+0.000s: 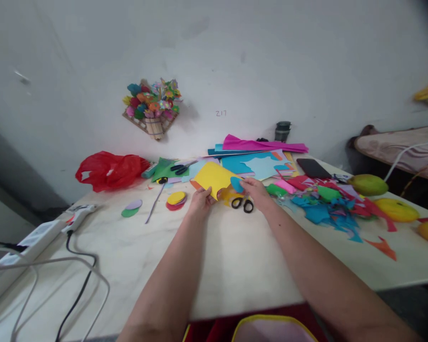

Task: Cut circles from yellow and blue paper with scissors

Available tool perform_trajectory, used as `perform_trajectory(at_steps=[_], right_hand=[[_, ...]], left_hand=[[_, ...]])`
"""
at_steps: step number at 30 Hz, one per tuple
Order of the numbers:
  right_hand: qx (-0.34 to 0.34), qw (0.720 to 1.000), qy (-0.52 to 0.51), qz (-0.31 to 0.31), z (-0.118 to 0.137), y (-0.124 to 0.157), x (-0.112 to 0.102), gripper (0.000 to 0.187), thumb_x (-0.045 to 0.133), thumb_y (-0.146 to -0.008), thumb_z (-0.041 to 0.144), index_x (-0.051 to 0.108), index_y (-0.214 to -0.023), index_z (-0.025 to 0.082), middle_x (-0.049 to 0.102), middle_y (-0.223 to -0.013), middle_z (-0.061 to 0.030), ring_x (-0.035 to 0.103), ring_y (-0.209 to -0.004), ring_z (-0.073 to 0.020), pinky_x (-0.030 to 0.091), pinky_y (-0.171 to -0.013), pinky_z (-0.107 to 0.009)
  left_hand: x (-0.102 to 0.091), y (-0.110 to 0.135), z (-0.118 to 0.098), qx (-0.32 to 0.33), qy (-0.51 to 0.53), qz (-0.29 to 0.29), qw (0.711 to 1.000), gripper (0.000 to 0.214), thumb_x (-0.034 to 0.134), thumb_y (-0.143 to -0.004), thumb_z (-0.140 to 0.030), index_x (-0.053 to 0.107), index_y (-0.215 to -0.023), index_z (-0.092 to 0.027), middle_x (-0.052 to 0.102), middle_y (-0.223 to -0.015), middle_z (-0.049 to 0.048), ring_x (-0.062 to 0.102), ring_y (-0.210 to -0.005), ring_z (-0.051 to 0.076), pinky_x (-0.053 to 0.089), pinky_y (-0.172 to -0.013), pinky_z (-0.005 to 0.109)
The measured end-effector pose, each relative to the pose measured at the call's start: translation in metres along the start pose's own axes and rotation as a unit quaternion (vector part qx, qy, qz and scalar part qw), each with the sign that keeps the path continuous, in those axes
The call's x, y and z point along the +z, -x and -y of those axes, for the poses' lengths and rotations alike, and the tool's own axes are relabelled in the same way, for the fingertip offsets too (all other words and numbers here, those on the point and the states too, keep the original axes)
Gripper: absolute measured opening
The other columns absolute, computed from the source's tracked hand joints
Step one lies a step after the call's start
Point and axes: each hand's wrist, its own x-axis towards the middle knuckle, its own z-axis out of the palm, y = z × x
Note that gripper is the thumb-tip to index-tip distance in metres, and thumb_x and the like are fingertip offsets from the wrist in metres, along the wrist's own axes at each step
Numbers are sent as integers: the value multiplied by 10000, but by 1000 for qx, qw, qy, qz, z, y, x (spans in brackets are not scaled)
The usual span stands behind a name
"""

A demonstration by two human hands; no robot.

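My left hand (201, 199) pinches the near edge of a yellow paper sheet (214, 176), which is raised above the table, with a bit of orange showing at its left corner. Between the thumb and fingers of my right hand (255, 190) is a blue paper circle (237, 185), close to the sheet's right edge. Under it, scissors with black handles (242, 204) lie on the table, their blades hidden. To the left, a stack of paper circles (177, 199) has yellow on top and red below. Further left, a lilac circle (133, 204) overlaps a green one (128, 212).
Colourful paper scraps (328, 204) are heaped at the right, beside a dark phone (313, 168) and several mangoes (368, 185). A red plastic bag (110, 171), second scissors (180, 168) and paper sheets (235, 164) lie toward the wall. Power strips (32, 242) and cables occupy the left.
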Motion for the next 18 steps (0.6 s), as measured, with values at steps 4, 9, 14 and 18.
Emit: perform_trajectory(at_steps=[4,9,14,18], right_hand=[[30,999,-28,2,5,4,2,345,836,-590,444,620,-652,181,639,-591,11,615,-580,-148,502,-577,-270],[68,997,-39,-2,8,11,11,255,829,-670,323,624,-638,174,631,-575,19,578,-525,-112,523,-541,-236],[90,996,-23,2,8,17,22,224,808,-715,210,610,-618,170,621,-553,24,586,-490,-93,510,-516,-199],[91,996,-22,-15,8,19,27,194,802,-700,154,630,-611,162,625,-548,29,575,-463,-75,485,-499,-178]], left_hand=[[2,2,-1,1,-39,20,999,118,551,-907,-57,651,-948,-104,719,-803,78,691,-664,128,587,-662,231],[7,9,-1,-7,-76,37,996,102,592,-902,-99,678,-953,-116,759,-895,105,739,-807,167,607,-794,284],[6,9,-1,-19,-107,61,992,99,628,-870,-99,680,-955,-93,765,-886,129,751,-813,210,615,-813,350],[6,10,-2,-34,-128,74,988,34,636,-844,-68,656,-853,-93,758,-800,125,755,-780,221,619,-806,367]])
